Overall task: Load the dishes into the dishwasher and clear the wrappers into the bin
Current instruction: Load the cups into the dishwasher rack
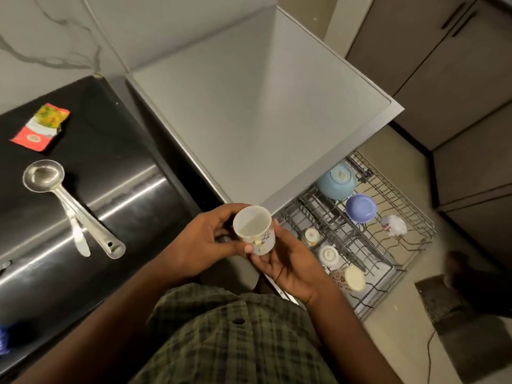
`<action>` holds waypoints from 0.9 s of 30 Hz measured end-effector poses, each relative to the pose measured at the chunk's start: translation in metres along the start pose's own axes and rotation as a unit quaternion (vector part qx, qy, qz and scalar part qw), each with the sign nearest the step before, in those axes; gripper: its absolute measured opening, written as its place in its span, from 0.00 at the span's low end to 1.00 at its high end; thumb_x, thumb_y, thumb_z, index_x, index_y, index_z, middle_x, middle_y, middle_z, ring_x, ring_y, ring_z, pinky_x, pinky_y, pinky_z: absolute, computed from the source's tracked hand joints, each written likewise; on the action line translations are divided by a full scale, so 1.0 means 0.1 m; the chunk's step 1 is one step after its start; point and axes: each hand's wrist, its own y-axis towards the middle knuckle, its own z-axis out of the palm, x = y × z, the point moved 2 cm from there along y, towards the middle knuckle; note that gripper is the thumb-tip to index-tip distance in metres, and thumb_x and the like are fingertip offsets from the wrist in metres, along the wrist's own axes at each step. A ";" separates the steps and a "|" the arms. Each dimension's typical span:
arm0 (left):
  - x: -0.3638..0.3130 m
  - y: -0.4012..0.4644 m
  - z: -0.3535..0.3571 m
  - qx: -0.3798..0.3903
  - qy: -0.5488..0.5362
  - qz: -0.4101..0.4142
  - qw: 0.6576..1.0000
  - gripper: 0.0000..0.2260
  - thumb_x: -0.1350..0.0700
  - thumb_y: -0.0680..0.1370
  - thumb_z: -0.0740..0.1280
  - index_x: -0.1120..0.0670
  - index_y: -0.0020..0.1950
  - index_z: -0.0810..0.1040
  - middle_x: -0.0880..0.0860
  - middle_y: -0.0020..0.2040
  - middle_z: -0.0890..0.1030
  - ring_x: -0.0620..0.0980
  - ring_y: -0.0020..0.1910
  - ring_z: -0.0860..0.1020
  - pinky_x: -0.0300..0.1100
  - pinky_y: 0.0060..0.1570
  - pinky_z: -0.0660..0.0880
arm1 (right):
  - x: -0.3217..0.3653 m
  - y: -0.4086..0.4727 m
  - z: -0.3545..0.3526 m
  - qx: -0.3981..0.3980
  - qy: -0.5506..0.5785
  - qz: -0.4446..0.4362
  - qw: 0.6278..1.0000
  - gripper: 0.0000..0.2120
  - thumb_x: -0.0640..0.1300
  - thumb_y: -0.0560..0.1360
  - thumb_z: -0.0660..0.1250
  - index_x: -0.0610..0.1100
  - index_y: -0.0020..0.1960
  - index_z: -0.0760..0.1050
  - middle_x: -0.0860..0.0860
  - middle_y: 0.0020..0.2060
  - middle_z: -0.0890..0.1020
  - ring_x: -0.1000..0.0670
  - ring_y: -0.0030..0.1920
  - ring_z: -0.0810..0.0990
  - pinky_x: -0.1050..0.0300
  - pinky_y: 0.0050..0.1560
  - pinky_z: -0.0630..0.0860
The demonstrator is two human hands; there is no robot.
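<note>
You held the white cup [255, 231] in both hands, above the counter [116, 173] edge and beside the pulled-out dishwasher rack [388, 245]. Your left hand [205, 239] curled round its side; your right hand [288, 261] cradled it from below with fingers bent. A ladle [69, 206], a knife [79, 234] and 1 wrapper [41, 127] lay on the counter.

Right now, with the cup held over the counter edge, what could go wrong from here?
1. The cup is held upright by both hands, left and right; any dregs could spill when it is turned over for the rack.
2. The rack's near rows already hold cups, so it may knock one.
3. The ladle and wrapper could be forgotten.
</note>
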 end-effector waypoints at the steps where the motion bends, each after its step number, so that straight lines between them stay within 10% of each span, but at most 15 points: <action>1: 0.00 0.06 0.07 0.002 -0.002 -0.001 1.000 0.30 0.57 0.73 0.80 0.51 0.73 0.75 0.49 0.66 0.82 0.51 0.67 0.80 0.55 0.68 0.77 | 0.05 -0.04 -0.06 -0.012 0.005 -0.002 1.000 0.23 0.53 0.87 0.57 0.38 0.63 0.84 0.33 0.62 0.82 0.39 0.54 0.87 0.53 0.51 0.85; 21: 0.04 0.45 0.60 -0.023 0.162 -0.063 0.985 0.16 0.53 0.79 0.74 0.47 0.67 0.80 0.40 0.61 0.83 0.34 0.61 0.80 0.37 0.63 0.79 | 1.15 0.07 -1.62 -0.269 -0.072 -0.150 0.949 0.18 0.39 0.80 0.70 0.36 0.68 0.74 0.36 0.65 0.81 0.37 0.62 0.83 0.49 0.56 0.85; 24: 0.03 0.37 0.55 -0.048 0.175 -0.062 0.981 0.16 0.53 0.79 0.75 0.47 0.67 0.80 0.39 0.60 0.83 0.35 0.60 0.80 0.38 0.61 0.79 | 1.24 0.39 -1.75 -0.331 -0.275 -0.149 0.890 0.19 0.42 0.78 0.75 0.40 0.66 0.77 0.42 0.60 0.84 0.42 0.56 0.86 0.44 0.57 0.85; 27: 0.02 0.29 0.50 -0.077 0.177 -0.068 0.979 0.17 0.53 0.79 0.75 0.47 0.67 0.80 0.39 0.59 0.83 0.36 0.60 0.81 0.37 0.61 0.79 | 1.29 0.75 -1.92 -0.357 -0.555 -0.158 0.734 0.22 0.47 0.74 0.79 0.44 0.65 0.79 0.49 0.56 0.84 0.47 0.54 0.83 0.52 0.56 0.79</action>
